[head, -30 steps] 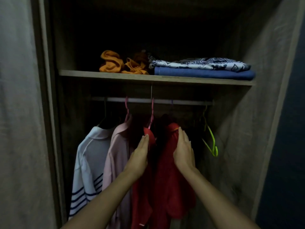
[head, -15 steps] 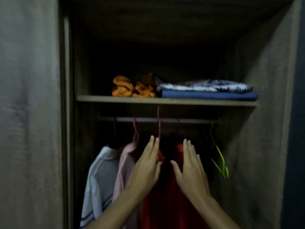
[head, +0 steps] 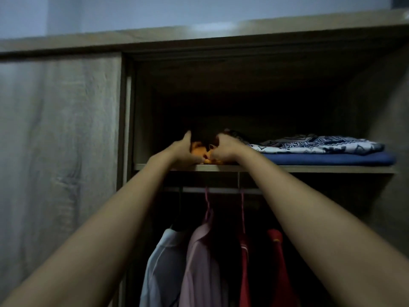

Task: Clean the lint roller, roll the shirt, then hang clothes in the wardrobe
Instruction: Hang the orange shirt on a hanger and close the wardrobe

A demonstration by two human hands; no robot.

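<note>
Both arms reach up to the wardrobe shelf [head: 309, 169]. My left hand [head: 184, 149] and my right hand [head: 222, 148] close on the orange cloth [head: 199, 149] bunched at the shelf's left end, and they hide most of it. Below, on the rail [head: 221, 190], hang a white shirt [head: 163, 267], a pink shirt [head: 201, 262] and a red garment [head: 274, 258].
A patterned folded cloth [head: 321, 145] lies on a folded blue cloth [head: 332, 158] at the shelf's right. The wardrobe's sliding door [head: 59, 140] stands to the left, its side wall [head: 394, 173] to the right. The interior is dark.
Both hands left the red garment on the rail and rose to the shelf, where they now hold the orange cloth. The view tilted upward.
</note>
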